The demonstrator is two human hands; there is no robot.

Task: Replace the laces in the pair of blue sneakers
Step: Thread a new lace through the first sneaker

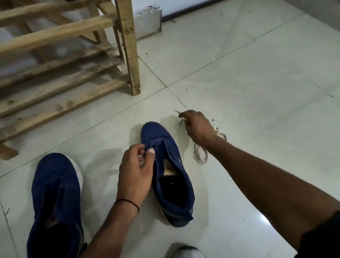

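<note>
Two blue sneakers stand on the tiled floor with no laces in them. The right one (171,168) is in the middle, the left one (55,204) lies at the lower left. My left hand (136,170) pinches the eyelet edge of the middle sneaker between thumb and fingers. My right hand (198,127) reaches past the shoe's toe and its fingers curl round a white lace (201,154), which lies in loose coils on the floor to the right of the sneaker.
A wooden slatted shoe rack (63,65) stands at the upper left, its leg close to the sneaker's toe. A white wall base with a dark skirting (198,7) runs along the back. A pale rounded object (188,256) shows at the bottom edge.
</note>
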